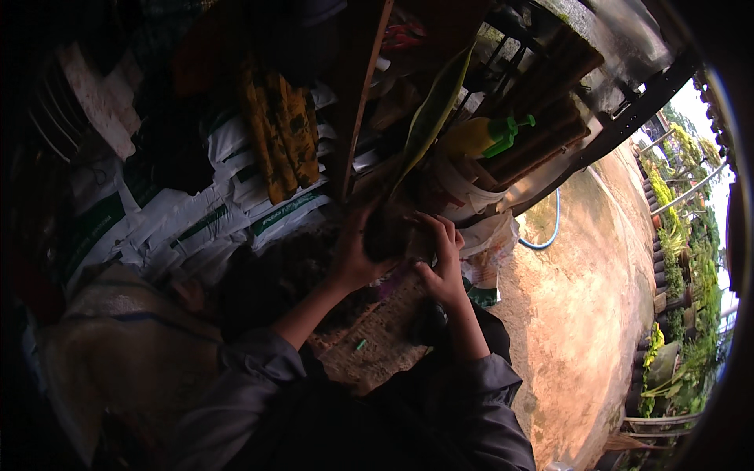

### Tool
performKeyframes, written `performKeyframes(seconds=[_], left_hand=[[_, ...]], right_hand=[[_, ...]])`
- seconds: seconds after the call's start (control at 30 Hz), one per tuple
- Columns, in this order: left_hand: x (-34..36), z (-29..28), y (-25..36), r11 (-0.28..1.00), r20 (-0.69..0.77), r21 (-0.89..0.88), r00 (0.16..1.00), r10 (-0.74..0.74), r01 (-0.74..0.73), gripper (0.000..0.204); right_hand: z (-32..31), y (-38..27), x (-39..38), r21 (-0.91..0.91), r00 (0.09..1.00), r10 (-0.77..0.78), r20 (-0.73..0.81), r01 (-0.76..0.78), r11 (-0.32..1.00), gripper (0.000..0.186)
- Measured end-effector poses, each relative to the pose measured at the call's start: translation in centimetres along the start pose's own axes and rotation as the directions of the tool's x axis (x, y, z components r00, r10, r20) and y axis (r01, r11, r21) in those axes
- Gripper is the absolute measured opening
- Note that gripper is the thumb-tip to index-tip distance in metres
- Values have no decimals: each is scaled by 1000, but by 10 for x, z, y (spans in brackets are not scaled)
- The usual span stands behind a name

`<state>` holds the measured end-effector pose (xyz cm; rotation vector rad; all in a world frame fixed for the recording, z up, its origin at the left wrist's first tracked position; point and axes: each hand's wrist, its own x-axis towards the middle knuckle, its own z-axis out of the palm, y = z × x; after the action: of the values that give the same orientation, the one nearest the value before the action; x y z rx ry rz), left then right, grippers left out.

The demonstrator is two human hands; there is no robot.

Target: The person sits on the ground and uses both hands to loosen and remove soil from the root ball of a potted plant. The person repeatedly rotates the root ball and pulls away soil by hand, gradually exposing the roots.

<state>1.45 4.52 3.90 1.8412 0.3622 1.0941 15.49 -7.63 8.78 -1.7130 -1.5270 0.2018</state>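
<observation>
A long green leaf with a paler edge [437, 110] rises upward and to the right from a dark, rounded base [385, 231]. Too little light falls there to tell whether that base is a pot or a ball of soil. My left hand [358, 255] is wrapped round its left side, thumb towards the bottom. On the opposite side my right hand [442, 257] has its fingers curled and closed against the base. Below both hands lies a dark heap of loose material [294, 263], hard to make out.
White and green sacks [188, 228] are piled at left, with a yellow patterned cloth [279, 137] over them. Right of the leaf stands a white bucket [455, 188] holding a yellow spray bottle with a green head [487, 135]. A blue hose [556, 228] curves over the sunlit ground [573, 337].
</observation>
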Motion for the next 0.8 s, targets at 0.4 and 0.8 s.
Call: performKeyframes(seconds=[0.4,0.8], left_hand=[[1,1,3,989,13,124,996,83,-84,97],[23,-12,-7,945,129,-286,984,-125,158,103]], right_hand=[[1,-21,0,-434,982,-189,-16,164,886,53],[24,40,-17,506,871,265,413,-462,728,58]])
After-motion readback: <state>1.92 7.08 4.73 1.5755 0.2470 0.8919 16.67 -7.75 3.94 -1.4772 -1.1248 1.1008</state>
